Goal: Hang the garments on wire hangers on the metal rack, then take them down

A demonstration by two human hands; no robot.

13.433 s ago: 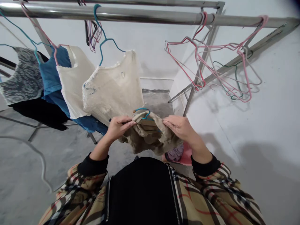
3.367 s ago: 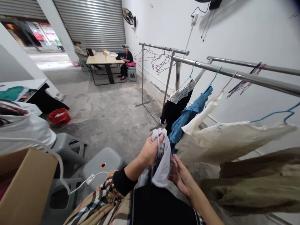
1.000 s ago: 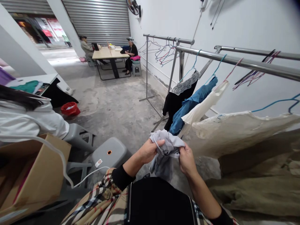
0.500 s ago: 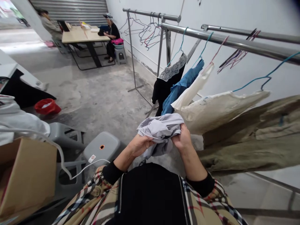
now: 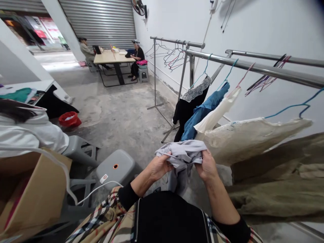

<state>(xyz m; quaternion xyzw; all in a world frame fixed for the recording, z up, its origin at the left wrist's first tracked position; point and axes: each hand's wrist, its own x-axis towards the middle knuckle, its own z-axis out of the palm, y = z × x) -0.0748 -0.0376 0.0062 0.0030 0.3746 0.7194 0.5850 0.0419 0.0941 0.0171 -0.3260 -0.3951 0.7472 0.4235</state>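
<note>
A: Step?
B: Prob. spreading grey garment, up nr hanging cream top; my L hand + R hand pinch it.
A: Next move needs?
B: Both grips firm, folds eased.

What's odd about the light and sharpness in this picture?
In the head view, the street opening is washed out and its details smear; the metal rail carries bright glints. Also in the head view, a soft shadow falls on the upper right wall, the extreme corner goes dark, and the grey cloth is evenly lit.
</note>
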